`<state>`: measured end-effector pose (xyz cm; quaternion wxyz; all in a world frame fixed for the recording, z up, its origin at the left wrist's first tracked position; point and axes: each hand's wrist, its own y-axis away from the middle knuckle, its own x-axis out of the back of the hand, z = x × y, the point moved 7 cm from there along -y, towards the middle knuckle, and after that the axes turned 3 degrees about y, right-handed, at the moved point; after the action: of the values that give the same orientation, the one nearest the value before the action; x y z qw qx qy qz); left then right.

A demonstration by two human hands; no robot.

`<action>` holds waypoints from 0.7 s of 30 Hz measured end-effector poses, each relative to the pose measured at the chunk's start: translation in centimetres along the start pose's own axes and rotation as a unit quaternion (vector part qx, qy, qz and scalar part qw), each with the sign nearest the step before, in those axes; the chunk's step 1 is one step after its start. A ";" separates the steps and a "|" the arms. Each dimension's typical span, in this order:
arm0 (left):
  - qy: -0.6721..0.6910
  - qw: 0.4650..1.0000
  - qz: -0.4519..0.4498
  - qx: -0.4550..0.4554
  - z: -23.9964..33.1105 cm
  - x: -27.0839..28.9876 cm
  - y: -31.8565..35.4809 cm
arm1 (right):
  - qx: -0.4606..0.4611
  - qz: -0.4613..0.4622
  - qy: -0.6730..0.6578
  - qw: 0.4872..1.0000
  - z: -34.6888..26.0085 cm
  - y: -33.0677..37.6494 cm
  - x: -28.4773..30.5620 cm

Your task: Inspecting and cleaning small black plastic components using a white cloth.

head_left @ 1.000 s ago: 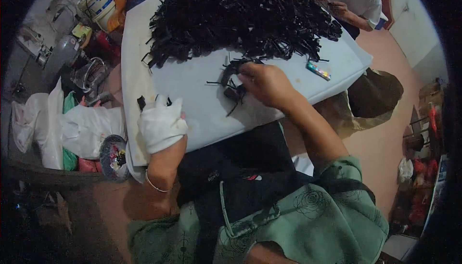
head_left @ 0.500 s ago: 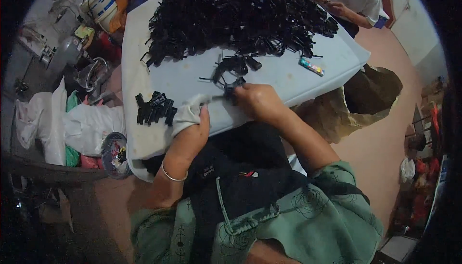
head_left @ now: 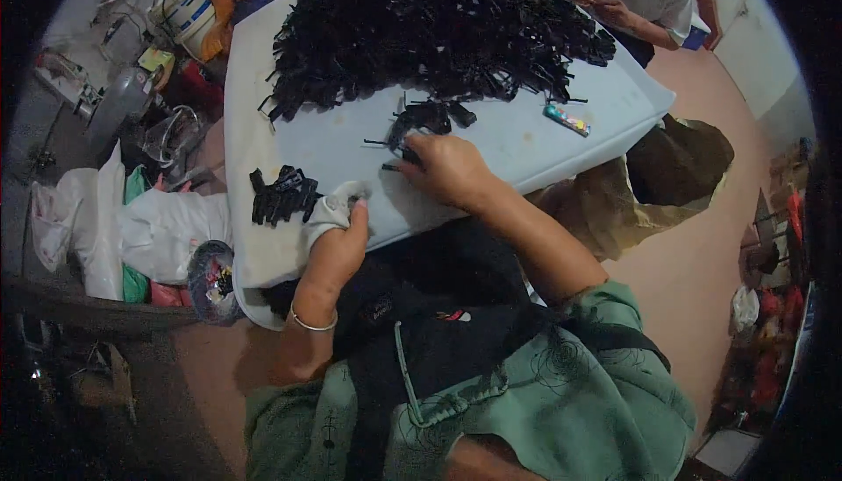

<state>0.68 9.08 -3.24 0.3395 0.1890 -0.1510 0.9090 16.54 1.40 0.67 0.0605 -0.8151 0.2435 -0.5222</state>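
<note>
The right hand is pinching small black pieces; the left hand, clamped on a white cloth, is risking pushing the black bundle off the worktop's left edge.

Soft, even indoor light falls brightest on the pale surface toward twelve o'clock, with only faint shadows and no glare. The floor at eight o'clock is dim. A black fisheye rim rings the view, edges bend outward, and fine detail looks soft.

I sit at a pale blue-white cloth-covered table on a pinkish-tan floor. Left of the table lie white plastic bags; right, a brown sack.
</note>
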 end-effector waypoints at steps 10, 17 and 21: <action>0.537 0.807 -0.123 0.212 1.1 -3.4 0.3 | -0.085 -0.115 -0.489 0.861 -0.7 1.9 -2.0; 0.535 0.809 -0.139 0.198 1.1 -4.0 0.8 | -0.006 -0.012 -0.315 0.949 -2.7 2.7 0.1; 0.386 0.913 -0.086 0.100 2.2 -2.6 0.3 | 0.107 0.050 -0.263 0.958 -4.6 4.1 2.1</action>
<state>2.81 6.53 -2.53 0.4278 -0.1314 0.1009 0.8886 11.87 -2.42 3.02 0.2350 -0.8993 0.2023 -0.3084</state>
